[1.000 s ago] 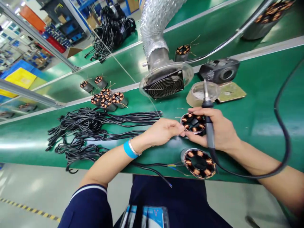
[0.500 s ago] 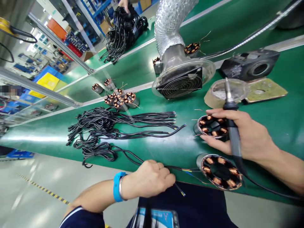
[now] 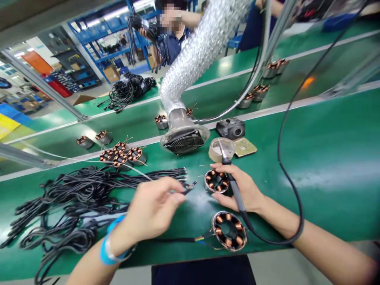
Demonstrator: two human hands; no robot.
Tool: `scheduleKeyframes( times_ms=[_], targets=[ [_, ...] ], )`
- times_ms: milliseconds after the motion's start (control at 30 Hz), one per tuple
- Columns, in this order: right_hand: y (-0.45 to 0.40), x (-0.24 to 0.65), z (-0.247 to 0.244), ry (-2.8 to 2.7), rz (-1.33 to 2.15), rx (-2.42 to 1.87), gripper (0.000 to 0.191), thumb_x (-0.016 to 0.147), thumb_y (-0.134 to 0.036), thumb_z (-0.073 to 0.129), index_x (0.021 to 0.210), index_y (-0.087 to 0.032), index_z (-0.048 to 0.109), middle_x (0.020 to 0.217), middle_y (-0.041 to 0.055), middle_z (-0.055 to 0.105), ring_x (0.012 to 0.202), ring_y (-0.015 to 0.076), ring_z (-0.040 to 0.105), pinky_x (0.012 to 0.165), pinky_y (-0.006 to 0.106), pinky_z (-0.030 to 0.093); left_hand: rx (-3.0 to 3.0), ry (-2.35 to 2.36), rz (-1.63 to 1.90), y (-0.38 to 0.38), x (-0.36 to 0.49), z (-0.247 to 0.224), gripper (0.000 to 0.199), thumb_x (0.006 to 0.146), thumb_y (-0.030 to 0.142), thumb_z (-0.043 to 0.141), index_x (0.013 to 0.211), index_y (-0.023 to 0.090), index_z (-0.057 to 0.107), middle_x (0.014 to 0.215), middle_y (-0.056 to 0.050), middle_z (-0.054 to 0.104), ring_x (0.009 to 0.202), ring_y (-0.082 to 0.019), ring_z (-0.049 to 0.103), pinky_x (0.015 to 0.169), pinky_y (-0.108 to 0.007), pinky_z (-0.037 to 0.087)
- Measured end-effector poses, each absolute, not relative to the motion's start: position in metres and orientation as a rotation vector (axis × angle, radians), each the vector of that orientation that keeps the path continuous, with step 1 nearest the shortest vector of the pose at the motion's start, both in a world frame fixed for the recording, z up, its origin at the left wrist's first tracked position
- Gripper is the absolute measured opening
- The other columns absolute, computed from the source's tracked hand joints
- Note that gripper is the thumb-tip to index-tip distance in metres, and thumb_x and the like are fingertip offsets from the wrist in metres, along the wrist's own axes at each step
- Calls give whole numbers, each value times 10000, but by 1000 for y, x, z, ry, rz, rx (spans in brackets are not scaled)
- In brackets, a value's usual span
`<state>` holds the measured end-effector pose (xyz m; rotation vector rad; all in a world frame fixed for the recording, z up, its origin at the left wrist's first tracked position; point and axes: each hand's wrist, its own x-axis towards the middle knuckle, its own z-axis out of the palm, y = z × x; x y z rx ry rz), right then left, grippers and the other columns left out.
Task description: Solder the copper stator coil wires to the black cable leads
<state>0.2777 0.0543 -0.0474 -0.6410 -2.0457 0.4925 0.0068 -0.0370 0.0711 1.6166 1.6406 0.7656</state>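
Note:
My left hand (image 3: 157, 204) is raised over the green bench with thumb and fingers pinched on the end of a black cable (image 3: 189, 189). My right hand (image 3: 242, 188) holds a soldering iron (image 3: 236, 194) whose tip points away from me, while its thumb and fingers also rest round a copper-wound stator (image 3: 216, 181). Nearer the front edge stands a second stator (image 3: 229, 230), with a black cable (image 3: 178, 240) and its coloured wires running to it. A tangle of black cables (image 3: 80, 190) lies to the left.
A fume extractor (image 3: 184, 141) hangs behind on a silver duct (image 3: 190, 67). Beside it are a round dish (image 3: 215, 152), a black holder (image 3: 231, 128) and a yellowish pad (image 3: 246, 147). More stators (image 3: 136, 155) stand at back left. A person (image 3: 175, 43) handles cables across the bench.
My left hand has risen from the bench's front edge and now pinches a cable end near the right-hand stator. The view has shifted, showing a person beyond the bench.

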Motion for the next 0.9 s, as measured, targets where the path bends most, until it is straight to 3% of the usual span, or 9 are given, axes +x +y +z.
scheduleKeyframes(
  times_ms=[133, 300, 400, 500, 567, 700, 900],
  targets=[
    [41, 269, -19, -1885, 589, -657, 501, 772, -222, 689, 1223, -210, 469, 1103, 115, 664, 924, 224, 696, 811, 355, 594, 1939, 1517, 568, -8, 61, 34, 147, 882, 289, 569, 820, 187, 655, 545, 45, 478, 494, -100, 375, 548, -242, 294],
    [34, 252, 7, -1848, 661, -622, 299, 837, -122, 585, 1099, -243, 508, 837, -2, 663, 627, 115, 646, 584, 219, 566, 1860, 1504, 595, 2, 54, 25, 209, 911, 359, 563, 871, 184, 669, 555, 48, 464, 522, -117, 399, 559, -245, 303],
    [36, 245, 15, -1836, 620, -580, 290, 841, -103, 589, 1085, -247, 525, 857, 3, 682, 677, 128, 674, 619, 229, 581, 1826, 1373, 726, 6, 45, 29, 324, 985, 382, 425, 956, 187, 683, 747, -16, 604, 700, -157, 532, 674, -260, 394],
    [37, 238, 19, -1802, 620, -542, 300, 841, -90, 619, 1079, -255, 540, 887, 7, 706, 747, 148, 708, 679, 247, 605, 1908, 1239, 836, 8, 45, 32, 401, 1013, 410, 348, 933, 180, 666, 875, -62, 608, 871, -189, 548, 805, -296, 421],
    [36, 234, 19, -1770, 623, -579, 297, 844, -93, 631, 1075, -257, 544, 870, -1, 704, 702, 136, 705, 649, 229, 605, 1827, 1191, 819, 5, 50, 33, 430, 1017, 445, 329, 850, 173, 616, 827, -55, 594, 824, -174, 551, 772, -287, 431],
    [32, 225, 13, -1722, 566, -725, 239, 849, -127, 620, 1034, -256, 542, 823, -8, 665, 593, 118, 661, 556, 221, 583, 1474, 1212, 717, -2, 59, 31, 417, 1017, 500, 304, 839, 187, 516, 667, 18, 569, 517, -97, 457, 552, -238, 370],
    [24, 217, 5, -1766, 489, -755, 229, 877, -108, 549, 1037, -267, 506, 687, -26, 623, 545, 148, 632, 511, 270, 559, 1445, 1261, 904, -5, 65, 22, 319, 1014, 461, 373, 893, 197, 504, 726, 14, 566, 692, -121, 509, 677, -245, 392]
  ],
)
